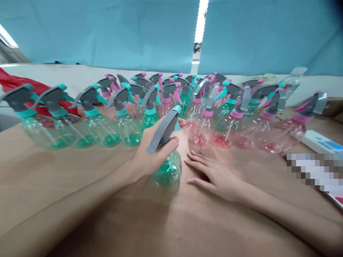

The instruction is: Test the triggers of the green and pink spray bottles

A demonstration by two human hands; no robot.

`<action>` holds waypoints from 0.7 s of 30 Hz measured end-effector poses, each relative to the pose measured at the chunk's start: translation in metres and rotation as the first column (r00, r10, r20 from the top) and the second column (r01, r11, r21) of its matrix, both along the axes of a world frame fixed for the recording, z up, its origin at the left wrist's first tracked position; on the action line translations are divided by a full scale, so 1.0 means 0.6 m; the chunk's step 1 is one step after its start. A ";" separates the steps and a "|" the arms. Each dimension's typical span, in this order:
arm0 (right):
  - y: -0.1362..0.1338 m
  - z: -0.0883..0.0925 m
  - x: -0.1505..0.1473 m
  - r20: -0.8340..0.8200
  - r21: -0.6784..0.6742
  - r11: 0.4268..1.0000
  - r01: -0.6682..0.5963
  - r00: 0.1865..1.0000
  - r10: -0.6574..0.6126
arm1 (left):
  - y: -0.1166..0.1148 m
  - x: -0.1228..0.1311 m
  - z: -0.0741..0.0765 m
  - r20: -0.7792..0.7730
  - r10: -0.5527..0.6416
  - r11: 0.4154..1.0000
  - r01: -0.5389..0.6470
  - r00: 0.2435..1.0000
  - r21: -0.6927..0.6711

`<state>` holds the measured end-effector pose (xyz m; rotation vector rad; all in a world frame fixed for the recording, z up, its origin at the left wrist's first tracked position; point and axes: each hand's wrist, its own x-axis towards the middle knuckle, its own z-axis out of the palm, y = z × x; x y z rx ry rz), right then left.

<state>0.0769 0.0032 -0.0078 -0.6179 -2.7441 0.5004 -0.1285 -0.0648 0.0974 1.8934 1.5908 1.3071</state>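
Note:
My left hand (pixel 150 150) is wrapped round the neck of a green spray bottle (pixel 168 171), just under its grey trigger head. The bottle's clear green body shows below my fingers, over the near side of the wooden table (pixel 107 210). To the right of it, my right hand (pixel 214 175) lies palm down on the tabletop with its fingers stretched and apart, holding nothing. Beyond my left hand stands a row of green spray bottles (pixel 107 132). Pink spray bottles (pixel 200 130) stand beyond my right hand.
More spray bottles with grey heads crowd the back of the table. A red cloth or bag (pixel 29 80) lies at the back left. At the right edge are a white and blue box (pixel 321 141) and a clear plastic bottle (pixel 292 84). A blue sheet (pixel 107 35) hangs behind.

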 end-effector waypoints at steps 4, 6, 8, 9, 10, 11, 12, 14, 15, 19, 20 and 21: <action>0.000 0.000 0.000 0.002 -0.002 1.000 -0.004 1.000 0.004 | 0.000 0.000 0.000 0.002 -0.006 1.000 0.006 1.000 0.006; 0.000 0.000 0.001 0.000 -0.001 1.000 -0.004 1.000 0.004 | -0.001 0.000 0.000 0.008 -0.002 1.000 0.002 1.000 -0.002; 0.000 -0.001 0.001 -0.012 -0.003 1.000 -0.003 1.000 0.003 | -0.001 0.000 0.000 0.013 0.012 1.000 -0.012 1.000 -0.010; 0.000 -0.001 0.001 -0.015 -0.004 1.000 -0.003 1.000 0.003 | -0.001 0.001 0.000 0.013 0.017 1.000 -0.017 1.000 -0.013; 0.000 -0.001 0.001 -0.016 -0.005 1.000 -0.003 1.000 0.003 | -0.001 0.001 0.000 0.013 0.018 1.000 -0.017 1.000 -0.012; 0.000 -0.001 0.001 -0.015 -0.005 1.000 -0.001 1.000 0.001 | -0.001 0.001 -0.001 0.012 0.016 1.000 -0.016 1.000 -0.008; 0.000 -0.001 0.001 -0.014 -0.005 1.000 0.000 1.000 0.000 | -0.001 0.001 -0.001 0.008 0.013 1.000 -0.013 1.000 -0.006; 0.000 0.000 0.000 -0.008 -0.003 1.000 0.001 1.000 -0.001 | 0.000 0.001 0.000 0.000 0.006 1.000 -0.006 1.000 -0.005; 0.000 0.000 0.000 -0.002 -0.001 1.000 0.000 1.000 0.000 | 0.000 0.001 0.000 -0.003 0.006 1.000 -0.006 1.000 -0.002; 0.000 0.001 0.000 0.007 0.001 1.000 -0.004 1.000 0.004 | 0.001 -0.002 0.000 -0.023 0.005 1.000 -0.005 1.000 -0.007; 0.000 0.000 0.000 0.001 -0.001 1.000 -0.006 1.000 0.006 | 0.001 -0.003 0.000 -0.028 0.008 1.000 -0.008 1.000 -0.008; 0.000 -0.001 0.000 -0.006 -0.003 1.000 -0.007 1.000 0.007 | 0.001 -0.004 0.000 -0.034 0.011 1.000 -0.011 0.999 -0.007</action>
